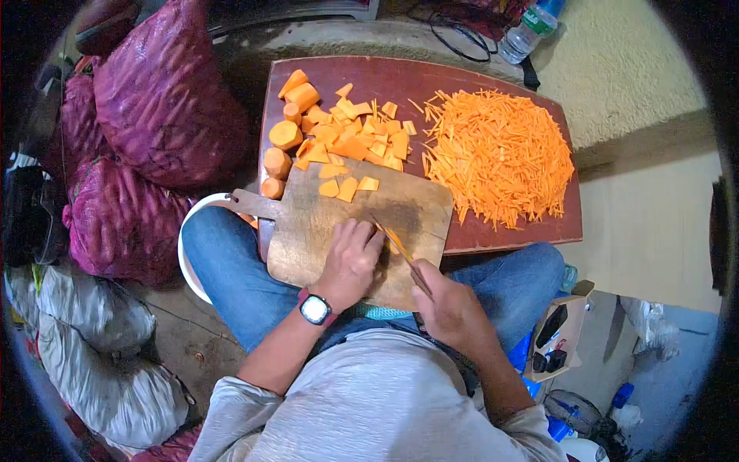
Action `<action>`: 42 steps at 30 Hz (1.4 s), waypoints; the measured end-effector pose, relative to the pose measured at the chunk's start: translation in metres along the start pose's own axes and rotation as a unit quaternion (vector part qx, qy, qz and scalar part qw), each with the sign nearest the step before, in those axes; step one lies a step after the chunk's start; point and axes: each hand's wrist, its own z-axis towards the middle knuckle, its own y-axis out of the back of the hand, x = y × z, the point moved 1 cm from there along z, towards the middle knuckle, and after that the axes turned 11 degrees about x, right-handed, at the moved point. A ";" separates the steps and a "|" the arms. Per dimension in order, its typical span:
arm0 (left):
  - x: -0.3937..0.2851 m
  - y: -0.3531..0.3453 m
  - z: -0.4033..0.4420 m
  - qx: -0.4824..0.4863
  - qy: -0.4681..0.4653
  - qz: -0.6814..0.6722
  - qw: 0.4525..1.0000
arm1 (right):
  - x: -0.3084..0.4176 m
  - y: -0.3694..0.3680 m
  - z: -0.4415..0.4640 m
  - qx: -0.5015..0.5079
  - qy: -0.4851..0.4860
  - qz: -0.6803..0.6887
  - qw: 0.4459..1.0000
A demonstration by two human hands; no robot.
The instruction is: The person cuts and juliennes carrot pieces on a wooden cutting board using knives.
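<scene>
My right hand grips the handle of a knife, whose blade points up and left over the wooden cutting board. Beside the blade, my left hand rests on the board with fingers bent and pressed together. What lies under those fingers is hidden. A bit of orange carrot shows against the blade. Toward the board's far edge are a few flat carrot slices. Past them sit a heap of carrot slices and several thick carrot chunks. A large pile of carrot shreds is at the right.
The board lies partly on a dark red tabletop and over my lap. Under its handle is a white basin. Purple mesh sacks and pale sacks stand at left. A plastic bottle is at the far right.
</scene>
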 end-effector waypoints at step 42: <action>0.007 -0.012 0.000 -0.056 0.011 -0.049 0.997 | 0.001 -0.003 0.005 -0.030 0.051 -0.026 0.998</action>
